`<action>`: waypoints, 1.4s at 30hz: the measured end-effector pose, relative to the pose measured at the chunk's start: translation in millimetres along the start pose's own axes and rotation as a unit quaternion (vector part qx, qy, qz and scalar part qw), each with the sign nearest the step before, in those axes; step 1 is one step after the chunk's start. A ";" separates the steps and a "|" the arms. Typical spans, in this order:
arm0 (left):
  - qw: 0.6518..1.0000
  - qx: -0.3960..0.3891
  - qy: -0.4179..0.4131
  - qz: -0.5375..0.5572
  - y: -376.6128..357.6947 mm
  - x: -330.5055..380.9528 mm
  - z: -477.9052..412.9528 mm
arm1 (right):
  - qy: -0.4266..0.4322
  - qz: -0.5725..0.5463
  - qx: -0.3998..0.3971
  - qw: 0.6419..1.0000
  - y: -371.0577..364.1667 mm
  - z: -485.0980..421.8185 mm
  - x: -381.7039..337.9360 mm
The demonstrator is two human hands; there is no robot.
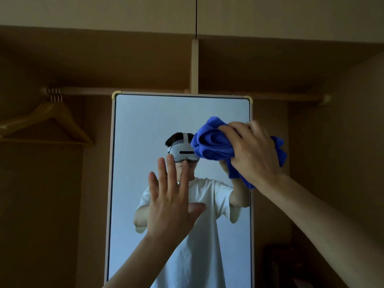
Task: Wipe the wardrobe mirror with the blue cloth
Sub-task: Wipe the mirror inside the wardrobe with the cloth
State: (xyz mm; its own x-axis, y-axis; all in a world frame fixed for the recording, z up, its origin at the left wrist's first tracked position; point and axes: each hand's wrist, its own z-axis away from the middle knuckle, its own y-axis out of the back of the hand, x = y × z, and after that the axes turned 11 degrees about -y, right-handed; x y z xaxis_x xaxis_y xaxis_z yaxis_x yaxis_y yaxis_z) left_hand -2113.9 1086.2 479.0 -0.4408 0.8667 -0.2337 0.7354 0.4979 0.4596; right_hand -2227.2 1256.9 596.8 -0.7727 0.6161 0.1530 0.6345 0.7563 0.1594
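The tall wardrobe mirror (145, 125) stands upright in the middle of the open wardrobe, framed in pale wood with yellow corner caps. My right hand (252, 150) is closed around the bunched blue cloth (212, 142) and holds it against the glass near the upper right edge. Part of the cloth hangs below and behind my wrist. My left hand (172, 196) is flat with fingers spread, in front of the mirror's middle; I cannot tell whether the palm touches the glass. The glass reflects a person in a white shirt.
A wooden rail (149, 91) runs behind the mirror's top. Several wooden hangers (47, 123) hang from it at the left. A vertical divider (194, 65) rises above the mirror. A dark object (284, 265) sits low at the right inside the wardrobe.
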 end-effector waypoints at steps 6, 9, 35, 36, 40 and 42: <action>1.000 0.001 0.004 -0.002 0.0 -0.4 -1.7 | -0.064 0.032 0.030 0.997 6.6 -54.4 17.8; 1.000 0.007 0.008 0.005 0.0 -1.0 -0.7 | -0.086 0.016 0.044 0.995 4.5 -55.4 16.9; 0.999 -0.022 0.021 0.043 7.6 1.6 0.3 | -0.021 -0.042 -0.025 0.999 1.9 -28.9 -32.4; 0.998 -0.026 0.021 0.045 8.4 2.4 1.7 | 0.001 -0.047 -0.039 0.998 2.4 -18.0 -37.4; 0.998 -0.043 0.005 0.042 9.1 10.5 19.4 | 0.054 -0.066 -0.089 0.992 0.9 25.1 -51.3; 0.998 -0.045 -0.005 0.036 8.2 15.2 32.2 | 0.062 -0.062 -0.103 0.991 -1.1 32.1 -52.7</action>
State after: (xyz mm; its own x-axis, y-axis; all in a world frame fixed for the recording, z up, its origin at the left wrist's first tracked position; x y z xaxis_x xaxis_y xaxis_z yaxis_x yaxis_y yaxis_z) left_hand -2098.0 1104.5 451.7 -0.3832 0.9003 -0.2063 0.7149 0.4306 0.5510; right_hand -2187.7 1230.7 557.2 -0.8452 0.4792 0.2365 0.5344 0.7562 0.3777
